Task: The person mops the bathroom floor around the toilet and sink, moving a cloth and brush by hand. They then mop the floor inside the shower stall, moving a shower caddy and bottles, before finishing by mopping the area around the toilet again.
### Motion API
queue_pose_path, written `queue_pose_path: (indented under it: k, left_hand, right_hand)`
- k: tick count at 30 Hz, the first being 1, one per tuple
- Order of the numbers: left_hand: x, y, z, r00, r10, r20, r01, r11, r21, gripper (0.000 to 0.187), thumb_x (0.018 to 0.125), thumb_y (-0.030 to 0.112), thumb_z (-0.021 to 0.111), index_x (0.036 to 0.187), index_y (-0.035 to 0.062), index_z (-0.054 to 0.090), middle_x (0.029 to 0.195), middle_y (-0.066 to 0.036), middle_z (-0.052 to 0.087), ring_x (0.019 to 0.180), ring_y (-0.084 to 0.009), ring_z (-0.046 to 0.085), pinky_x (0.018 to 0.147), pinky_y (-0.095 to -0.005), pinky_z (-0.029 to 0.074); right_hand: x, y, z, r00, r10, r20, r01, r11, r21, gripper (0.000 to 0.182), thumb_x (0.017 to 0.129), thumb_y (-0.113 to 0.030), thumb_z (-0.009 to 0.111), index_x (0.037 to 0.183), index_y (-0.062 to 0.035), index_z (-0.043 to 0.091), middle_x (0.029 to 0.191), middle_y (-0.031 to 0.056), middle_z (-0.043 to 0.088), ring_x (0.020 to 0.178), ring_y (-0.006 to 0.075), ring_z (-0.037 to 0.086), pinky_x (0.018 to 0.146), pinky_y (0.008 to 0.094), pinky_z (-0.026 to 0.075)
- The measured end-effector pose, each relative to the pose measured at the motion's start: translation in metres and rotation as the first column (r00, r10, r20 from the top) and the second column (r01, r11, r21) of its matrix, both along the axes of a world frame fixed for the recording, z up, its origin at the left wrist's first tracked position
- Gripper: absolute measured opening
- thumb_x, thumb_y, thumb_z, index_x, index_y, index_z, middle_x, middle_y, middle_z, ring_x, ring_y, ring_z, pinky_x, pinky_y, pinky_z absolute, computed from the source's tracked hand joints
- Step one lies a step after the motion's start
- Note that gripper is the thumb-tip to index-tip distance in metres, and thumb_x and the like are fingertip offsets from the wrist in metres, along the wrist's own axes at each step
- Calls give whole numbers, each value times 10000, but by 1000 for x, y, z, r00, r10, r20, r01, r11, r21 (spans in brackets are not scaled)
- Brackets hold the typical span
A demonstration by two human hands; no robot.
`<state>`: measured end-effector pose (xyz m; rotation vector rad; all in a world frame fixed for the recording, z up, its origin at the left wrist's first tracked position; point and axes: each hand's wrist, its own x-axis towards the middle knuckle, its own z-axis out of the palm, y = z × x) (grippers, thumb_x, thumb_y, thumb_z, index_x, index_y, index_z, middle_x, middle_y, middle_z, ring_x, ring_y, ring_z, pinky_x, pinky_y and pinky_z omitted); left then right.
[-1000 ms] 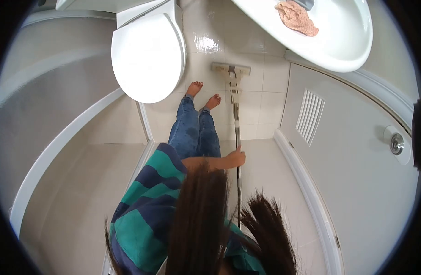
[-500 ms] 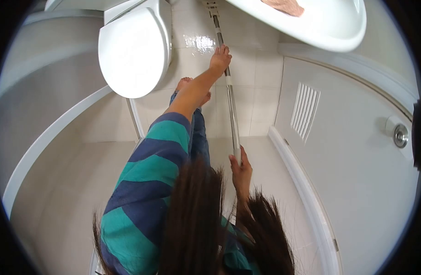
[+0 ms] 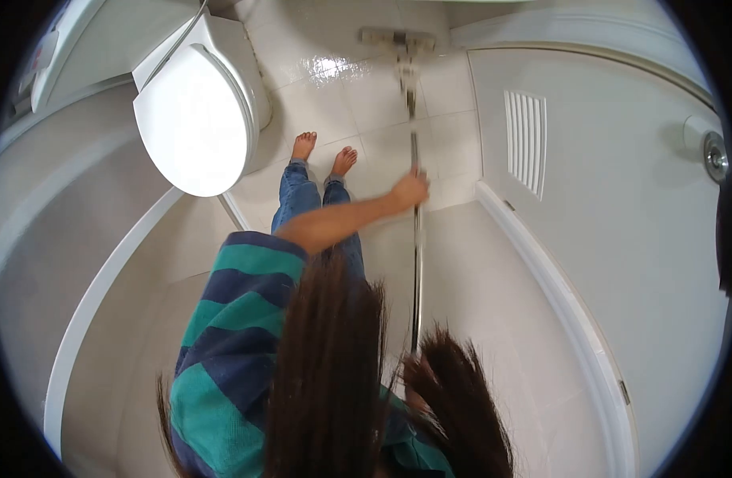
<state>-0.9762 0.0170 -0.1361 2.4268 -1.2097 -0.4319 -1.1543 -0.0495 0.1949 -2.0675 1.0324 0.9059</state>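
Observation:
A long metal pole (image 3: pixel 417 271) runs down the middle of the head view, with a wide, flat head (image 3: pixel 398 37) at its top end on the tiled floor. Motion blurs that head and its joint. My left hand (image 3: pixel 411 190) is closed round the pole about halfway along. Near the pole's lower end, only a bit of my right hand (image 3: pixel 414 397) shows behind dark hair, and its fingers are hidden.
A white toilet with its lid (image 3: pixel 194 119) down stands at the left. My bare feet (image 3: pixel 343 162) are on the floor beside it. Wet, shiny tiles (image 3: pixel 330 68) lie above them. At the right is a white door (image 3: pixel 613 207) with a vent and a round knob.
My left hand and the pole's head have shifted down and right in the view. My right hand has moved down behind the hair. The sink has nearly left the view, and both feet now show fully.

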Motion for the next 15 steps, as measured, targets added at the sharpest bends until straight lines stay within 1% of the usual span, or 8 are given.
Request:
queue_pose_path:
  k: [2,3,6,8,9,10,12,15]
  left_hand:
    - [63,8,-30,987,141,80,-146,987,65,110,696,126,536,699,31,591,792,-128,553,798,-281,557,897,-377,391]
    - [90,16,-36,977,184,109,-196,973,119,98,698,130,541,717,56,602,812,-111,557,865,-266,542,907,-361,383]
    - [121,23,-40,964,179,198,-194,979,56,102,711,135,536,741,86,620,856,-97,563,956,-245,504,940,-409,344]
    - [80,2,-34,969,164,186,-185,978,100,108,717,139,533,744,98,629,876,-93,566,1003,-239,484,955,-437,323]
    - [55,-8,-20,995,100,-11,-97,984,150,125,717,143,527,743,85,635,886,-105,570,1003,-256,488,963,-468,303]
    - [14,-21,-16,992,100,76,-111,982,153,136,715,149,523,732,79,638,883,-110,573,992,-274,489,959,-479,305]
    - [-59,-37,21,988,146,55,-148,988,37,155,716,163,530,754,63,642,898,-117,578,999,-302,486,902,-493,361]
    - [-100,-25,91,972,-80,-221,100,992,79,191,713,150,553,846,60,657,963,-130,583,1070,-327,455,919,-486,341]
  right_hand:
    - [28,11,-28,999,-42,33,41,999,17,410,819,-175,579,1192,-36,477,743,101,609,598,101,496,572,244,426]
    - [40,17,-37,997,-71,24,70,997,31,411,820,-175,577,1193,-36,476,735,96,608,591,99,492,567,242,424]
    - [56,22,-47,992,-128,3,128,992,-16,445,810,-199,593,1203,-34,467,690,64,580,579,88,459,551,237,410]
    - [36,3,-30,994,-106,1,106,994,-17,445,805,-197,597,1201,-39,470,697,74,583,585,88,463,557,241,413]
    - [21,-9,-16,997,-78,-12,77,997,-25,445,802,-195,600,1200,-42,472,700,79,585,588,89,464,560,243,414]
    - [-1,-20,3,997,-54,-46,53,998,-26,446,800,-194,602,1200,-44,474,703,84,587,590,89,466,563,245,416]
    - [-27,-30,37,992,-30,-122,25,999,-43,446,795,-192,607,1198,-50,477,710,95,590,596,89,470,569,249,418]
    - [-43,-32,68,977,-11,-213,-3,998,-66,447,788,-188,614,1195,-58,483,720,110,596,604,90,475,579,255,422]
